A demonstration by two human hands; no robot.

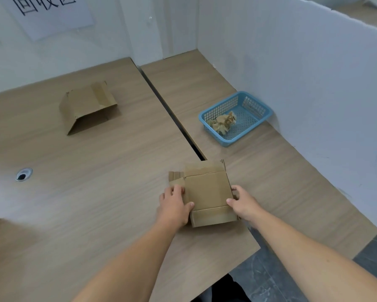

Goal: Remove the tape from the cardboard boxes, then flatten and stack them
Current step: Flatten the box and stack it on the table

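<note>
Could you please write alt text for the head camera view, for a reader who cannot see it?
A person's left hand and right hand grip the side edges of a flat-lying cardboard box near the front of a wooden table. At back left sits a second box, partly collapsed; to the right, a blue basket holds crumpled brown tape.

Tables: two light brown wooden tables, the left table (96, 214) and the right table (281, 171), stand side by side.
Gap: a long dark gap (168, 105) runs between them.
Hole: a small round hole with a silver ring (23, 174) sits in the left table.
Basket: a blue plastic basket with little holes (248, 130) rests on the right table, close to the white wall.
Wall: a tall white board wall (303, 73) stands along the right side.
Sign: a white paper sheet with big black writing (52, 16) hangs on the back wall.
Floor: dark grey floor (270, 284) shows below the tables.
</note>
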